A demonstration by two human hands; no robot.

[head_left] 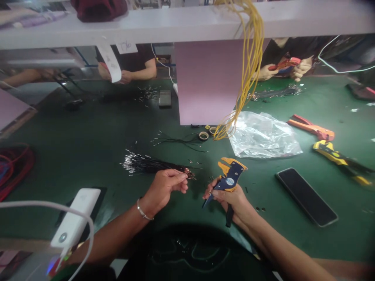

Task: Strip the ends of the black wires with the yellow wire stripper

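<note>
My right hand (227, 193) is wrapped round a blue and orange wire stripper (231, 177), its orange jaws pointing up and to the left. To the left, my left hand (172, 181) is closed in a pinch at the copper-coloured end of a bundle of black wires (149, 163); what lies between the fingertips is too small to make out. Silvery tips fan out at the bundle's left end. Behind it lie a few loose black wires (175, 139), close to two rolls of tape (203, 136).
A phone (307, 197), yellow-black pliers (334, 156), orange pliers (313, 128) and a plastic bag (263, 134) lie right. Yellow wires (249, 70) hang from the shelf (158, 25). A white power bank (76, 216) with a cable sits left. Across the table, people's hands work.
</note>
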